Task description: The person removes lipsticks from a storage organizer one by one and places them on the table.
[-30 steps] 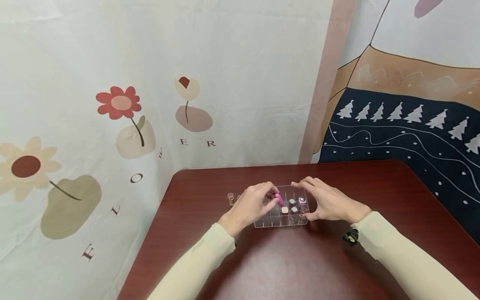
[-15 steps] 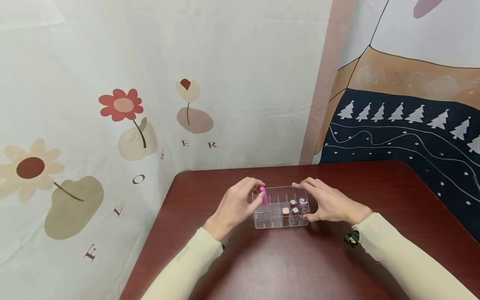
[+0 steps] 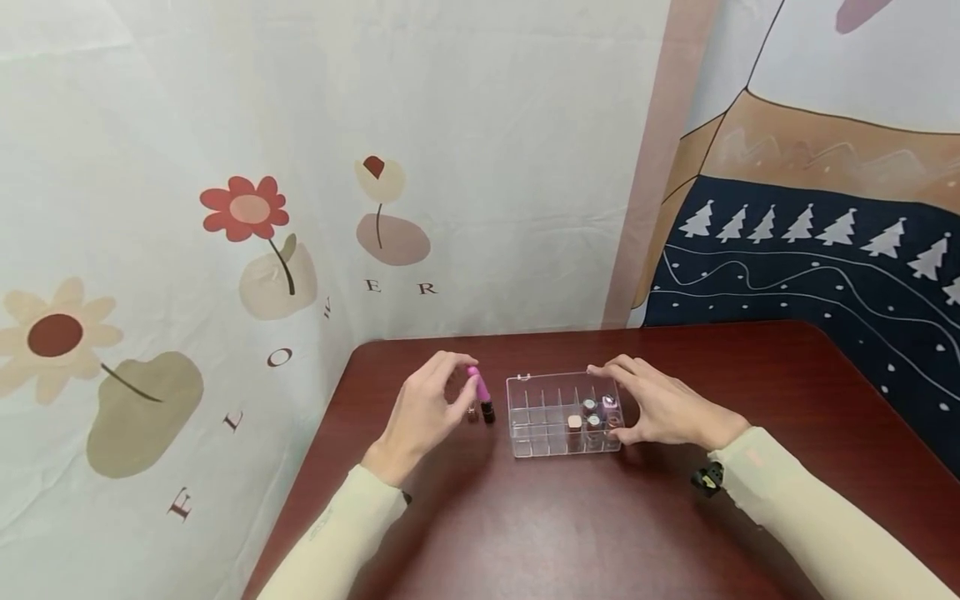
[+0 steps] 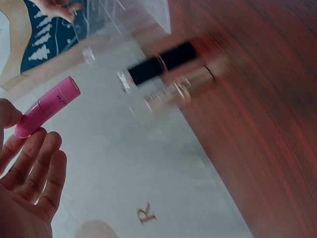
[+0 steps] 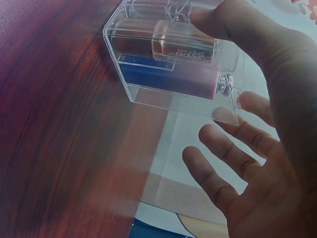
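Observation:
Between thumb and fingertips, my left hand [image 3: 420,404] pinches a bright pink lipstick tube [image 4: 48,106], held tilted to the left of the clear divided lipstick organizer [image 3: 528,443]. Just below it in the head view, a black lipstick tube [image 4: 166,62] stands on the table beside a gold-pink tube [image 4: 179,93] with a clear cap. My right hand [image 3: 663,404] grips the organizer's right end, thumb at the front and fingertips at the back rim. Several tubes fill its right-hand slots, among them a blue-and-pink one [image 5: 168,77] and a brownish one [image 5: 183,42]; the left-hand slots show bare dividers.
The reddish-brown wooden table [image 3: 540,533] carries all of these things. Behind it hang a pale flower-print cloth [image 3: 487,167] and, to the right, a dark cloth with white trees [image 3: 787,267]. A dark band [image 3: 707,477] shows at the right wrist.
My left hand has carried the pink lipstick tube left, from over the organizer's slots to beside it, near the standing tubes. The right hand keeps its place on the organizer.

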Demonstrator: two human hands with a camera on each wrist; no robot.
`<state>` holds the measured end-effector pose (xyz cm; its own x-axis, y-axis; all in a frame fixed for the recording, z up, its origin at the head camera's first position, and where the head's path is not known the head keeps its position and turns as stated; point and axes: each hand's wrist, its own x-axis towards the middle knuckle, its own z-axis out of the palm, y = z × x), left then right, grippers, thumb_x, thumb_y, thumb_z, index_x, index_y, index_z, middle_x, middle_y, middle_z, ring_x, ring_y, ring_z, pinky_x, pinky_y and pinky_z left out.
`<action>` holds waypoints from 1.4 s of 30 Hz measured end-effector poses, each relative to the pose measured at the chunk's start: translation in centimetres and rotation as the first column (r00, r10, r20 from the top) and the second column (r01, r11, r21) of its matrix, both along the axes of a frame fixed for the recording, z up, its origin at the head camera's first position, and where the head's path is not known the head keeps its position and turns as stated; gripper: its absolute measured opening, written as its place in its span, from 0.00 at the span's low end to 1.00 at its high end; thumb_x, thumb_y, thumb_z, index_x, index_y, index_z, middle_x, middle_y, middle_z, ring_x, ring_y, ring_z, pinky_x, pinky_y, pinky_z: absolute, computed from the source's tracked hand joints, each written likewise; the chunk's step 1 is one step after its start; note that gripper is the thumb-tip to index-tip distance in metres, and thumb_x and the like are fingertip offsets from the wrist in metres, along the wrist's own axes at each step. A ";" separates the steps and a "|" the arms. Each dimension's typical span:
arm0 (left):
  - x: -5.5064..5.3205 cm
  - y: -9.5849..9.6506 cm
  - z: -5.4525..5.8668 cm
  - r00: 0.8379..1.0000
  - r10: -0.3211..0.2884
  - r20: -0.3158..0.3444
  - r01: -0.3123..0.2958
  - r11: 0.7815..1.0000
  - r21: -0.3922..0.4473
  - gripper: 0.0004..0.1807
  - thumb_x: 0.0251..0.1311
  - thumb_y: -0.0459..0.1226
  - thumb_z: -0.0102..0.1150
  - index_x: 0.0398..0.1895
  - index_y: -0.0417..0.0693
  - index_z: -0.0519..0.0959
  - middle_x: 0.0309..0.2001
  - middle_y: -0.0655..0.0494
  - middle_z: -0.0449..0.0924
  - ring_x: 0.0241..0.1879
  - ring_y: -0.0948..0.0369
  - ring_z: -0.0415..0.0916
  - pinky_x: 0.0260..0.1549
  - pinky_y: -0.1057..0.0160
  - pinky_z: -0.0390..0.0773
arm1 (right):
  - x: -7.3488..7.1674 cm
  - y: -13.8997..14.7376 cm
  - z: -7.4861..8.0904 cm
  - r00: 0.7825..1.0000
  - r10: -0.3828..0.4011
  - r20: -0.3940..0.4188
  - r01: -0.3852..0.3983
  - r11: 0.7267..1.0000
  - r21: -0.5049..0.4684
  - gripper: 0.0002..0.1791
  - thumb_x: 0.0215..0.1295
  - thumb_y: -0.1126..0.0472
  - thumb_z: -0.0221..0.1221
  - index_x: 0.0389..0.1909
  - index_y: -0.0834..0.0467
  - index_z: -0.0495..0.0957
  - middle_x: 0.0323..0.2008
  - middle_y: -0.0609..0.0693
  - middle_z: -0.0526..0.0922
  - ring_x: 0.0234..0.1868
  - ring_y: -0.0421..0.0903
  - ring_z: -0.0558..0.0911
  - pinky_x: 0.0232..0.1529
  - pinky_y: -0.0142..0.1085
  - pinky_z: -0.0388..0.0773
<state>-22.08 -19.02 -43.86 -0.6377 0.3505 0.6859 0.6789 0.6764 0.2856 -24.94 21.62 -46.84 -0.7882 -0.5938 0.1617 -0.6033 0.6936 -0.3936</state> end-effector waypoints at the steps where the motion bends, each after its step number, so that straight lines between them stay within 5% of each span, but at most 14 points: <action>1: 0.0 -0.4 -0.1 1.000 0.017 -0.005 -0.017 1.000 -0.001 0.12 0.74 0.29 0.75 0.56 0.42 0.87 0.46 0.55 0.90 0.43 0.59 0.88 0.43 0.58 0.91 | 0.0 0.1 0.0 1.000 -0.003 0.003 0.003 1.000 0.002 0.59 0.55 0.50 0.90 0.88 0.47 0.73 0.74 0.53 0.80 0.70 0.54 0.82 0.60 0.58 0.93; 12: -0.8 -4.1 -1.4 0.989 0.128 0.075 -0.128 0.992 -0.010 0.08 0.76 0.29 0.72 0.53 0.45 0.87 0.42 0.60 0.90 0.42 0.61 0.89 0.45 0.56 0.89 | 0.4 0.6 -0.1 1.000 -0.011 -0.011 0.011 1.000 0.005 0.59 0.55 0.51 0.89 0.88 0.47 0.72 0.73 0.52 0.80 0.69 0.54 0.82 0.59 0.56 0.94; 22: -1.6 -4.9 -2.9 0.944 0.220 0.246 -0.185 0.970 -0.158 0.08 0.77 0.34 0.75 0.51 0.54 0.87 0.43 0.60 0.90 0.36 0.58 0.86 0.39 0.60 0.85 | 0.3 0.7 0.0 1.000 -0.024 0.007 0.024 1.000 0.008 0.59 0.56 0.50 0.89 0.88 0.47 0.71 0.75 0.53 0.79 0.69 0.54 0.82 0.61 0.59 0.94; 42: -1.6 -5.3 -4.1 0.924 0.236 0.302 -0.181 0.963 -0.198 0.09 0.76 0.36 0.77 0.52 0.53 0.87 0.44 0.56 0.91 0.37 0.55 0.87 0.39 0.59 0.84 | 0.0 0.1 -0.1 1.000 -0.015 0.013 0.015 1.000 0.003 0.58 0.57 0.50 0.89 0.88 0.46 0.72 0.74 0.52 0.80 0.68 0.55 0.82 0.61 0.60 0.94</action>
<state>-23.67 -24.33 -47.97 -0.8842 0.2756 0.3772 0.4082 0.8483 0.3373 -24.91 21.69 -46.90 -0.7991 -0.5822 0.1495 -0.5875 0.7037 -0.3996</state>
